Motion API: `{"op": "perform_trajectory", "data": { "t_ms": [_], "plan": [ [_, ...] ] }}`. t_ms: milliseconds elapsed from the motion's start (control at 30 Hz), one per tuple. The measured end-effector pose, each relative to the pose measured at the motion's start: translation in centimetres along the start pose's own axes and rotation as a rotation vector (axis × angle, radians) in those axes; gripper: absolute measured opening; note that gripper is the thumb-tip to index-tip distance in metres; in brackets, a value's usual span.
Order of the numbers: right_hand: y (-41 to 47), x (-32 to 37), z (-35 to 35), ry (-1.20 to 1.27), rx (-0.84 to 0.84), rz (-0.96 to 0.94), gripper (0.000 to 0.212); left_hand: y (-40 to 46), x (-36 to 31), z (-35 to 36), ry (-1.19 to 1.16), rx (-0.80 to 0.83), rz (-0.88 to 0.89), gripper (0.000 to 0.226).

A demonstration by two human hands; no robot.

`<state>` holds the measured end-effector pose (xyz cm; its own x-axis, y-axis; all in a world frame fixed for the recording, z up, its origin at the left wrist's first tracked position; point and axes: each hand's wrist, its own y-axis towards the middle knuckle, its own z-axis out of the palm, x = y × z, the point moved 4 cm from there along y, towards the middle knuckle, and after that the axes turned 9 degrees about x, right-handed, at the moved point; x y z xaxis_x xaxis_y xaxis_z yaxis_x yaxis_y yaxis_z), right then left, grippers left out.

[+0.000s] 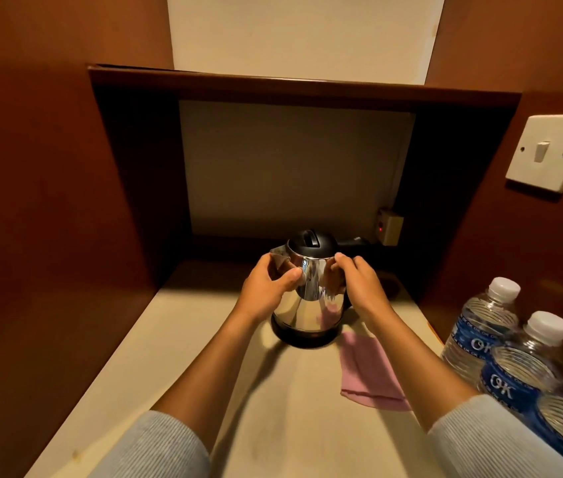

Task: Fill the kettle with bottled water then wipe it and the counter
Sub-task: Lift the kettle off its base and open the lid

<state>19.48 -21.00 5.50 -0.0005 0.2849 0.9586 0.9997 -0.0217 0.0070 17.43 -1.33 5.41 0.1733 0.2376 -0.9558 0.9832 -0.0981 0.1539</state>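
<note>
Nearest to us, along the lower right edge of the frame, three water bottles [528, 367] are standing in a row on the surface [176, 357], and every white cap we can see is sitting in place, so we are judging that no water has been poured yet. Just left of them, right of centre, a pink cloth [366, 370] is lying flat and unheld, with one corner just beside the kettle's black base; the wiping is not looking started either.

Farther in, at the centre of the frame, we are holding the steel kettle [307, 291] with both hands. Our left hand [269, 288] is curling round the body just under the spout, thumb across the shiny front. Our right hand [359, 284] is wrapping the opposite side, probably round the handle, though the hand itself is hiding that part. The kettle is standing upright with its black lid [313, 241] shut.

Beyond it, in the dark recess, a small socket box [389, 226] is showing a red light, and a wall switch [549, 151] is sitting at the upper right.

So we are reckoning the task is at its very beginning: opening the lid, uncapping a bottle, filling, then wiping kettle and surface are all left.
</note>
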Motion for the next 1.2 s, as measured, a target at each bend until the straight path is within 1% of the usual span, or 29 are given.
{"op": "perform_trajectory", "data": {
  "t_ms": [33, 67, 100, 167, 233, 433, 600, 633, 733, 833, 867, 933, 1067, 1133, 1167, 1200],
  "plan": [
    [0.2, -0.2, 0.0, -0.003, 0.007, -0.001, 0.073, 0.1, -0.1, 0.1, -0.016, -0.005, 0.017, 0.033],
    [0.2, -0.4, -0.1, -0.007, 0.012, 0.001, 0.070, 0.1, -0.1, 0.1, -0.038, -0.012, 0.023, 0.029],
    [0.0, -0.3, -0.1, -0.002, 0.013, 0.005, 0.071, 0.0, -0.3, 0.1, -0.062, -0.015, 0.029, 0.028],
    [-0.2, 0.1, -0.3, 0.023, 0.002, -0.002, 0.088, 0.0, -0.6, 0.1, -0.087, -0.024, 0.041, 0.032],
    [-0.9, 0.9, -0.5, 0.032, -0.013, -0.014, 0.096, -0.3, -1.3, -0.1, -0.092, -0.038, 0.063, 0.033],
    [-5.3, 3.9, -0.5, 0.057, -0.029, -0.093, 0.096, -3.8, -4.5, -0.8, -0.114, -0.055, 0.153, 0.029],
    [-10.4, 2.7, 0.6, 0.074, -0.004, -0.105, 0.101, -8.9, -4.8, -1.2, -0.103, -0.065, 0.146, 0.027],
    [-11.2, 2.2, 0.9, 0.081, -0.002, -0.108, 0.098, -9.8, -4.5, -1.2, -0.100, -0.059, 0.134, 0.028],
    [-13.0, 0.4, 1.5, 0.128, -0.002, -0.104, 0.080, -11.9, -3.6, -1.2, -0.109, -0.062, 0.099, 0.032],
    [-14.3, -0.6, 2.2, 0.135, 0.030, -0.077, 0.077, -13.2, -2.5, -1.2, -0.100, -0.082, 0.063, 0.037],
    [-14.7, -0.7, 2.3, 0.133, 0.034, -0.080, 0.070, -13.6, -2.2, -1.1, -0.096, -0.083, 0.050, 0.038],
    [-15.2, -0.6, 2.5, 0.121, 0.039, -0.107, 0.045, -14.1, -1.9, -1.1, -0.091, -0.079, 0.037, 0.035],
    [-15.7, -0.4, 2.6, 0.088, 0.042, -0.159, 0.025, -14.5, -1.7, -1.0, -0.099, -0.061, 0.040, 0.028],
    [-16.1, 0.0, 2.8, 0.082, 0.081, -0.173, 0.012, -14.7, -1.6, -1.2, -0.107, -0.064, 0.047, 0.028],
    [-16.3, 0.2, 2.8, 0.055, 0.102, -0.177, 0.012, -14.9, -1.5, -1.3, -0.103, -0.062, 0.046, 0.028],
    [-16.5, 0.4, 2.8, -0.003, 0.112, -0.183, 0.017, -15.0, -1.3, -1.4, -0.095, -0.055, 0.040, 0.030]
  ]
}}
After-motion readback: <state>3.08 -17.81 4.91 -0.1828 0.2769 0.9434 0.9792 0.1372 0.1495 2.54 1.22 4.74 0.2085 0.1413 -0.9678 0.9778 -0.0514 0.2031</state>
